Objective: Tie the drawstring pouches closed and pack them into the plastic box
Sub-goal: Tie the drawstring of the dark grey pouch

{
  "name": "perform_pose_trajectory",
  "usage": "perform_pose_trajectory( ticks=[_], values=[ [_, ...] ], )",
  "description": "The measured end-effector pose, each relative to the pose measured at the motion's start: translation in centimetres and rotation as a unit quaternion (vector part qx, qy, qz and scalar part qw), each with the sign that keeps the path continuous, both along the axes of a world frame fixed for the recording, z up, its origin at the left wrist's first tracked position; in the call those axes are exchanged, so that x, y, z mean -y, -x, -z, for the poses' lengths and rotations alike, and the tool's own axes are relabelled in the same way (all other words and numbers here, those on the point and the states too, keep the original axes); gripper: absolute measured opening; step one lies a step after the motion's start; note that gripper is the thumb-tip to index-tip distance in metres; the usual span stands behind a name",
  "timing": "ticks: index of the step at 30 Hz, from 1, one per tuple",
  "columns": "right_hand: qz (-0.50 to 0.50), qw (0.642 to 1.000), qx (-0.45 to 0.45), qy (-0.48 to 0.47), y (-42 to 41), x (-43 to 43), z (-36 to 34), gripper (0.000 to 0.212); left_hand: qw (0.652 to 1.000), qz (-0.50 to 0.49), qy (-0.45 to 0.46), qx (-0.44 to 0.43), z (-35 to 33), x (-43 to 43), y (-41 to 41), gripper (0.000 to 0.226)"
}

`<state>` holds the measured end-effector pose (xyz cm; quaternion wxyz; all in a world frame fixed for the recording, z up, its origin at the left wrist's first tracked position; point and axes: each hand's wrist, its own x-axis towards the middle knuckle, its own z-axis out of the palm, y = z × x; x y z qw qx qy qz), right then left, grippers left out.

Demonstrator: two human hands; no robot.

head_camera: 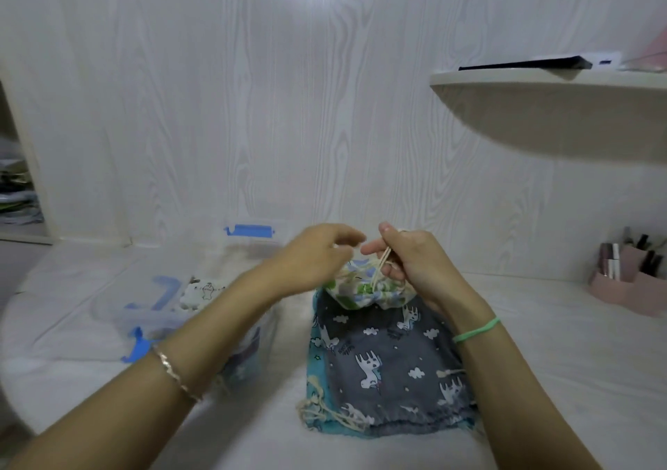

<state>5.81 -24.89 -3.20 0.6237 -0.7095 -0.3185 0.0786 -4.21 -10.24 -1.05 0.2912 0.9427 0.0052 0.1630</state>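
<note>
right hand (pixel 418 264) fingers pinch the cream cord (pixel 384 258) of a gathered green-and-blue pouch (pixel 361 291), left hand (pixel 314 260) fingers unclear.

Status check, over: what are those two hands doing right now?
Right hand pinches the cream cord of the small green-patterned pouch. Left hand at its top, grip blurred. Pouch rests on a grey unicorn pouch; plastic box to the left.

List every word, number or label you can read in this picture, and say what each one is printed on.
None can be read.
White pouch in the plastic box: dark print, too blurred.
White packet on the shelf: blue mark, too small.
Grey pouch: pictures only.
</note>
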Motion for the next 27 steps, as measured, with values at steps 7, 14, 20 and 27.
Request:
perform_pose_trajectory(
  ticks=[7, 14, 20, 27],
  values=[
    [0.067, 0.997, 0.043, 0.022, 0.3, 0.3, -0.2, 0.04, 0.985, 0.045, 0.169, 0.016, 3.6, 3.2, -3.8, 0.038],
    [0.1, 0.995, -0.001, -0.011, -0.4, 0.4, 0.8, 0.043, 0.984, -0.075, 0.102, 0.125, 4.5, 3.1, -2.5, 0.026],
    [0.102, 0.995, 0.007, 0.008, -0.7, 0.5, 0.8, 0.044, 0.983, -0.004, 0.15, 0.106, 5.2, 2.7, -2.0, 0.016],
    [-0.051, 0.991, -0.124, -0.016, -0.3, 2.0, 0.2, 0.025, 0.951, -0.013, 0.3, 0.078, 4.9, 2.5, -2.3, 0.025]
  ],
)
